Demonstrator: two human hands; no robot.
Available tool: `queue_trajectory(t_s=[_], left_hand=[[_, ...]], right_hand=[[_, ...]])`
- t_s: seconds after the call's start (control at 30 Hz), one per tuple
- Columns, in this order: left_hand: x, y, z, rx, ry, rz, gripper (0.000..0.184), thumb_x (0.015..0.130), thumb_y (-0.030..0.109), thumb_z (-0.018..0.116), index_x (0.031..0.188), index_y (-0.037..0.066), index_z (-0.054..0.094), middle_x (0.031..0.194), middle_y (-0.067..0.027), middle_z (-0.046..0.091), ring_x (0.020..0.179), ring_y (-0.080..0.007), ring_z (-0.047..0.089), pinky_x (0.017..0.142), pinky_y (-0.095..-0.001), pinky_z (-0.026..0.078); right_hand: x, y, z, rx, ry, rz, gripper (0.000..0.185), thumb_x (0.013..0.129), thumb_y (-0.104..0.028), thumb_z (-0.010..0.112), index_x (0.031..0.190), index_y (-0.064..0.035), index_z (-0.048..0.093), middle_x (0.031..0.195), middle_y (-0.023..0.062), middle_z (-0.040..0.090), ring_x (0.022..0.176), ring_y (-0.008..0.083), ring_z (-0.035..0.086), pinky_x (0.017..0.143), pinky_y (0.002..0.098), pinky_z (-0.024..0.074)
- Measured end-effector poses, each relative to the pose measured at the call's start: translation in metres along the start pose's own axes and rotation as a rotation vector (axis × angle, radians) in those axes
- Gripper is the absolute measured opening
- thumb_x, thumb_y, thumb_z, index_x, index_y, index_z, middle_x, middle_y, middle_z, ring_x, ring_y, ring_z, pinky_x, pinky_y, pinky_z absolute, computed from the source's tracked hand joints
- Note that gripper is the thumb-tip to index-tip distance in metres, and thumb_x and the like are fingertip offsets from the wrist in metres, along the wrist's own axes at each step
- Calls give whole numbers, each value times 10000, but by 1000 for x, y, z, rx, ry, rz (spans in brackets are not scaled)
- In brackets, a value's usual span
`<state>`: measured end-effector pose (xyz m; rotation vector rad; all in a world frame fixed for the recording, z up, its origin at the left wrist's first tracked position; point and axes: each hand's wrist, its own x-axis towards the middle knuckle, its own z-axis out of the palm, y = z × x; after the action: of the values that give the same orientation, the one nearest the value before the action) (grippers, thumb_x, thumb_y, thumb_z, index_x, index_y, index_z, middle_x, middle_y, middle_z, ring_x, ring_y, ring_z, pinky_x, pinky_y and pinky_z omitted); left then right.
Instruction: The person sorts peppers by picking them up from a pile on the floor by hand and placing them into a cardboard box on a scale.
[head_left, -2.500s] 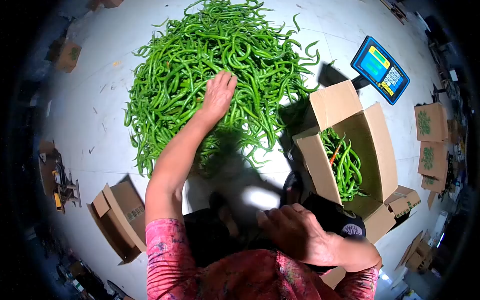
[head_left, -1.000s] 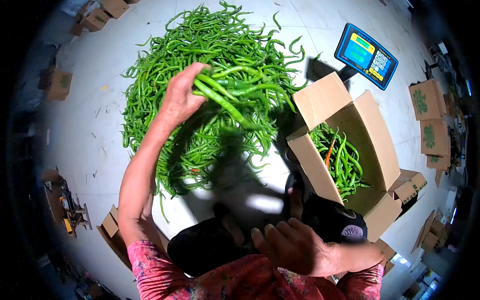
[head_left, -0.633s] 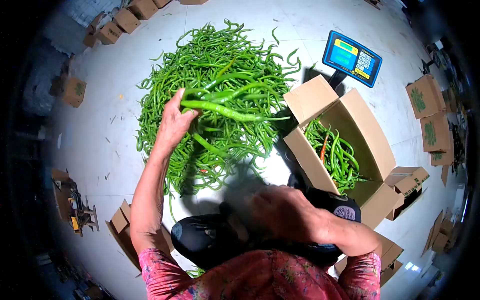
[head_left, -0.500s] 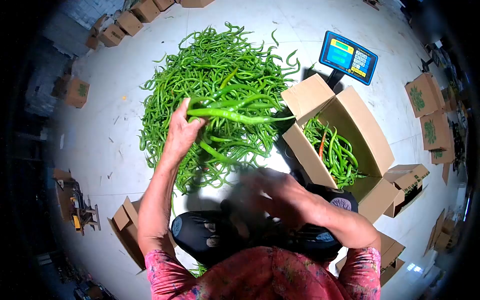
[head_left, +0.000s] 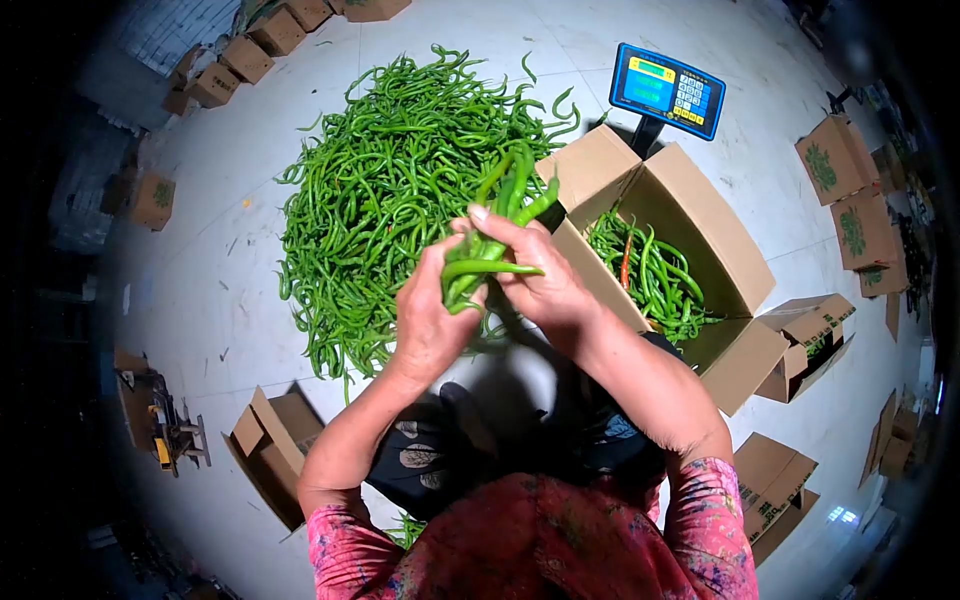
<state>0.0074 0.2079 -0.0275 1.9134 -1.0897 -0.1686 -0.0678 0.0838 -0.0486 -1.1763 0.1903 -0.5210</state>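
Note:
A bunch of long green chili peppers (head_left: 480,268) is gripped between both my hands, just in front of the near edge of a large heap. My left hand (head_left: 432,312) closes round the bunch from the left. From the right, my right hand (head_left: 545,275) holds it with the thumb laid along the peppers. Behind them spreads the heap of green chilies (head_left: 400,170) on the floor. Close to my right forearm stands an open cardboard box (head_left: 712,235), partly filled with green chilies and a red one (head_left: 626,262).
A scale display (head_left: 668,92) on a post rises behind the box. Further open cartons stand at the right (head_left: 808,345), lower right (head_left: 772,490) and lower left (head_left: 275,450). More boxes (head_left: 840,160) line the right side. A small metal-and-yellow device (head_left: 172,430) lies at left.
My right hand has come up from near my lap to meet the left at the chilies. My left hand has moved right and down, and the bunch now points more upward.

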Motion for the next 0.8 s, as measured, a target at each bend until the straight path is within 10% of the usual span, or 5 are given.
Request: queue_trajectory(t_s=[0.07,0.27,0.4,0.53,0.8], left_hand=[[-5,4,-2,-29,-95,34,601,722,42,741,1260,44,471,1063,-157,628,949,-226,638,841,-338,494],[-2,-12,-24,-425,-435,-447,578,773,67,688,1312,58,481,855,-2,570,671,-72,523,595,-211,456],[7,-60,-43,-822,-215,-525,518,858,99,634,1320,-18,429,824,-37,542,621,-90,503,542,-223,434],[11,-84,-53,-1194,-94,-578,489,880,48,597,1321,-23,398,878,-90,586,690,-123,565,586,-229,489],[12,-83,-35,-1432,144,-696,372,820,-49,572,1182,-8,494,1012,-143,603,837,-207,595,720,-308,524]], right_hand=[[9,-5,-2,467,190,375,194,907,-188,633,999,-26,581,896,49,629,801,133,617,749,291,518],[36,-7,-40,547,445,233,119,919,-119,579,989,-26,555,820,65,603,706,152,603,657,300,549],[36,-11,-65,392,497,111,161,892,-108,627,1000,-10,558,806,46,595,661,102,579,583,242,524],[27,-23,-45,151,309,237,248,845,-62,668,1034,56,559,819,71,600,683,117,601,558,216,533],[5,20,12,-9,-228,533,499,765,-134,782,1200,-22,564,1110,52,615,1004,154,580,928,307,454]])
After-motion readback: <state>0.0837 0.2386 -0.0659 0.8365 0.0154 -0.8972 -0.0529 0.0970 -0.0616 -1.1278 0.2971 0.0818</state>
